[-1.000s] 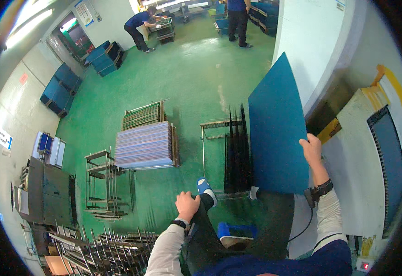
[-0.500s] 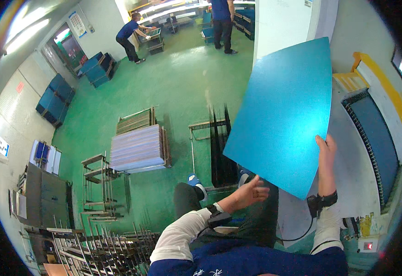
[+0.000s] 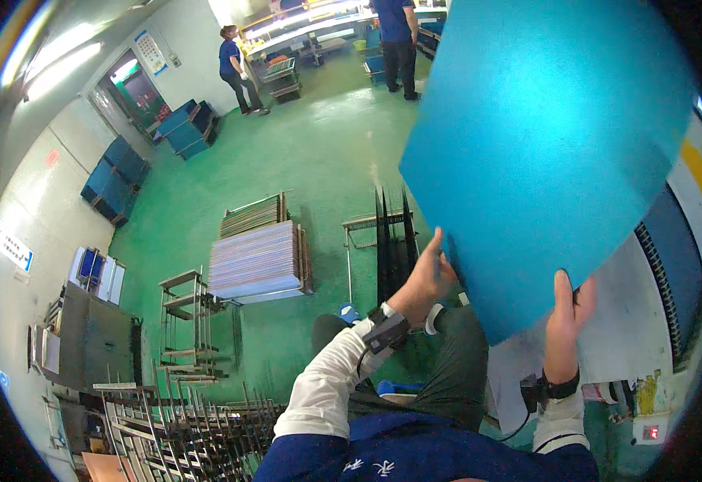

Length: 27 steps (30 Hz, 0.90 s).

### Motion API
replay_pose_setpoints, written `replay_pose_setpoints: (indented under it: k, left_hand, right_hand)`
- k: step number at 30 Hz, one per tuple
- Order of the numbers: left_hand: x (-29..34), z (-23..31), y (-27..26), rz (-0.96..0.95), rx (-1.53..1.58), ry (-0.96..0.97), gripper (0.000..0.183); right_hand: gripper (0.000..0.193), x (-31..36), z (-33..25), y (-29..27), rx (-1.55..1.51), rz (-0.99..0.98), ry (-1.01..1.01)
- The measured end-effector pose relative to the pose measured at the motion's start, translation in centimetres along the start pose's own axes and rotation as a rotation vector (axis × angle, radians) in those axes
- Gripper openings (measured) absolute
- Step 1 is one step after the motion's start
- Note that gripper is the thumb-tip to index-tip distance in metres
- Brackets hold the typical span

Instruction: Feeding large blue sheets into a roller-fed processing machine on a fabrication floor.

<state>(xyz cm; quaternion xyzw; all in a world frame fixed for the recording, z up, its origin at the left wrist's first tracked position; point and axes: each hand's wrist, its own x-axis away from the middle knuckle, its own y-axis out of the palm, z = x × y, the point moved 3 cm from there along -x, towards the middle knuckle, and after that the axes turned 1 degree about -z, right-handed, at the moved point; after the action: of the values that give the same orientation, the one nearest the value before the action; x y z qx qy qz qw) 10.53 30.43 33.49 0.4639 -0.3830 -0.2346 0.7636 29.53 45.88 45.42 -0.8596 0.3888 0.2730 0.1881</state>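
A large, thin blue sheet [image 3: 544, 161] is raised in front of me on the right, tilted, its top running out of view. My right hand [image 3: 568, 321] is closed on its lower right edge, with the thumb on the near face and the fingers partly hidden behind. Along the lower left edge, my left hand [image 3: 425, 283] meets the sheet with its thumb pointing up; its fingers are partly hidden at the edge. Dark straps with small devices circle both wrists.
Right of me is a pale worktop [image 3: 608, 313] beside a slotted rack of dark panels [image 3: 676, 265]. Ahead stand a rack of pale sheets [image 3: 259, 261] and a rack with black panels [image 3: 395, 245]. Metal frames [image 3: 198, 426] crowd the lower left. Two people [image 3: 238, 72] stand farther back.
The sheet has risen closer and shifted right, turning clockwise. My left hand has moved up from below to its left edge. The person at the back left has straightened up.
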Motion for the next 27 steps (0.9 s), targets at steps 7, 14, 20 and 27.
replay_pose_setpoints:
  k: [7,14,20,27]
  left_hand:
    - [0.4,5.6,-0.1,0.021,-0.145,0.236,0.057]
    - [-2.3,8.6,-8.2,0.048,-0.418,0.294,0.067]
    - [-1.9,7.3,-6.3,0.101,-0.584,0.212,0.039]
    - [-2.8,2.4,-2.6,-0.094,-0.562,0.032,0.039]
  right_hand:
    - [0.038,-0.9,5.3,-6.9,-0.564,0.05,0.29]
    - [0.043,7.4,11.3,-13.1,-0.085,0.058,0.516]
    - [0.046,11.7,8.9,-13.1,-0.339,0.163,0.552]
    - [0.052,13.8,6.6,-18.3,-0.254,0.304,0.587]
